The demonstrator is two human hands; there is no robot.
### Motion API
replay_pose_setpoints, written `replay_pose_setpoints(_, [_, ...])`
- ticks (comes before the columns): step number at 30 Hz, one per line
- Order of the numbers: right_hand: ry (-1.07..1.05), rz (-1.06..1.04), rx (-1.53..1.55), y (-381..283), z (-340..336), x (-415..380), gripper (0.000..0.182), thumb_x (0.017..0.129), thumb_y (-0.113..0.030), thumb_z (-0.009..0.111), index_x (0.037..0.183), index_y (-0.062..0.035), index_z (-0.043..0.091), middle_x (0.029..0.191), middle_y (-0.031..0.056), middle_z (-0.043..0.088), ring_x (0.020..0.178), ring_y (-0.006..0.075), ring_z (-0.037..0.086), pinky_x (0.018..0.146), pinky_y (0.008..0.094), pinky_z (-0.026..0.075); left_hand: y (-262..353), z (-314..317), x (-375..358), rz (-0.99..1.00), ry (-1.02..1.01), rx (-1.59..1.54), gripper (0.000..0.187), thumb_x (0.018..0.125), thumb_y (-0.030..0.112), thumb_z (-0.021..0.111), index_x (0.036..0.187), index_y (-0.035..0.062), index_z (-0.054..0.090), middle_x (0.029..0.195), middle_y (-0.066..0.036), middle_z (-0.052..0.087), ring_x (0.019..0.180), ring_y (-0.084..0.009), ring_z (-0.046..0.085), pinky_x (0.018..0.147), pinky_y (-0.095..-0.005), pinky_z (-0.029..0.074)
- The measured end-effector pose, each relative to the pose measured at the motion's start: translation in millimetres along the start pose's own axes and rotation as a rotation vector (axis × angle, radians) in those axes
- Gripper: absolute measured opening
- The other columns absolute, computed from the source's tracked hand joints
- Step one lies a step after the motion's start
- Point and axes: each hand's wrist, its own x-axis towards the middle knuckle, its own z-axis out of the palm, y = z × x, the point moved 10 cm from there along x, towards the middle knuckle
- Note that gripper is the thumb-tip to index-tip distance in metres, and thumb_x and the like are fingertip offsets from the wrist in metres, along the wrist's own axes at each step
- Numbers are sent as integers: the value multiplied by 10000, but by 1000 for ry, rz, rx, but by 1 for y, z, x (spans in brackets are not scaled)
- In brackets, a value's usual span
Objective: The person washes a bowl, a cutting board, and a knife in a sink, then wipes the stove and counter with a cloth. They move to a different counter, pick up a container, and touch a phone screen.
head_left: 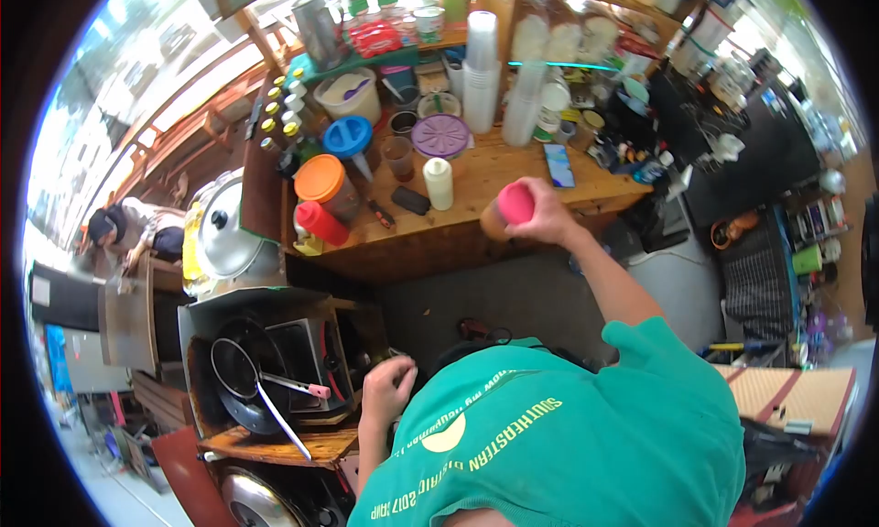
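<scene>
My right hand (pixel 548 214) is wrapped round a jar with a pink lid (pixel 515 204) and brown contents, held out just in front of the wooden counter's front edge. My left hand (pixel 388 387) is low by my side, its fingers curled in, with nothing seen in them. On the counter near the jar stand a cream squeeze bottle (pixel 439 184) and a dark oblong case (pixel 410 200). A phone (pixel 558 165) with a lit screen lies behind my right hand.
The wooden counter (pixel 494 161) also bears a red squeeze bottle (pixel 320 223), an orange-lidded tub (pixel 322 179), a purple lid (pixel 441 136) and stacked clear cups (pixel 481 87). At left are a large lidded pot (pixel 229 225) and a strainer (pixel 235 367). Another person (pixel 137 229) is farther left.
</scene>
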Motion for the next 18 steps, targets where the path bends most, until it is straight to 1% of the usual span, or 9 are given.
replay_pose_setpoints(1, [-72, -62, 78, -37, 0, -19, 808, 525, -323, 893, 1197, -36, 550, 1141, 169, 566, 1090, 325, 574, 947, 405, 480, 8, 4, 15, -25, -31, -28, 247, 764, 85, 772, 988, 33, 683, 999, -132, 707, 837, -287, 690, 730, -361, 549])
replay_pose_setpoints(3, [-166, -120, 173, -91, 6, -53, 810, 536, -313, 894, 1207, -29, 540, 1145, 164, 555, 1104, 321, 564, 950, 395, 473, 65, 7, 46, 252, -27, 26, 636, 709, 180, 842, 1267, 56, 561, 1272, -173, 601, 1141, -349, 596, 948, -398, 505])
replay_pose_setpoints(4, [-179, -168, 223, -115, 7, -67, 814, 539, -306, 896, 1212, -29, 531, 1147, 154, 559, 1081, 304, 572, 940, 389, 478, 89, 11, 57, 337, -33, 56, 807, 676, 238, 868, 1355, 42, 478, 1357, -180, 543, 1212, -366, 552, 1026, -422, 455])
replay_pose_setpoints(5, [-195, -220, 275, -137, 8, -77, 819, 541, -300, 898, 1217, -30, 522, 1150, 143, 563, 1059, 287, 580, 931, 382, 483, 109, 17, 66, 370, -47, 75, 937, 619, 249, 904, 1405, 45, 437, 1414, -169, 500, 1246, -323, 536, 1011, -405, 452])
replay_pose_setpoints(8, [-122, -250, 381, -164, 0, -96, 791, 583, -355, 880, 1206, -38, 509, 1138, 131, 536, 1050, 276, 559, 914, 379, 470, 155, 33, 85, 438, -100, 50, 936, 596, 236, 907, 1385, 29, 449, 1346, -186, 551, 1202, -324, 575, 1008, -412, 462])
replay_pose_setpoints(11, [-64, -177, 407, -141, -13, -93, 746, 622, -386, 852, 1188, -35, 515, 1109, 129, 530, 1045, 274, 551, 902, 383, 469, 168, 53, 98, 424, -137, -143, 894, 590, 208, 892, 1353, 18, 467, 1251, -195, 605, 1130, -321, 625, 963, -405, 499])
replay_pose_setpoints(13, [-35, -141, 378, -128, -24, -93, 740, 631, -395, 847, 1185, -30, 519, 1098, 130, 530, 1033, 277, 554, 897, 386, 471, 176, 61, 106, 446, -26, -113, 840, 599, 189, 872, 1321, 9, 483, 1177, -186, 637, 1066, -311, 658, 913, -394, 529])
replay_pose_setpoints(14, [-9, -111, 344, -118, -30, -91, 734, 639, -403, 841, 1182, -26, 523, 1088, 131, 530, 1021, 279, 557, 892, 388, 473, 179, 70, 112, 454, -23, -105, 837, 597, 179, 876, 1314, 8, 481, 1219, -189, 601, 1072, -359, 633, 917, -422, 525])
replay_pose_setpoints(18, [40, 23, 326, -57, -46, -80, 742, 655, -432, 838, 1180, -10, 527, 1093, 146, 537, 1011, 290, 565, 889, 395, 476, 191, 112, 149, 522, 34, 6, 855, 580, 163, 870, 1324, 10, 477, 1226, -196, 594, 1092, -375, 617, 930, -436, 520])
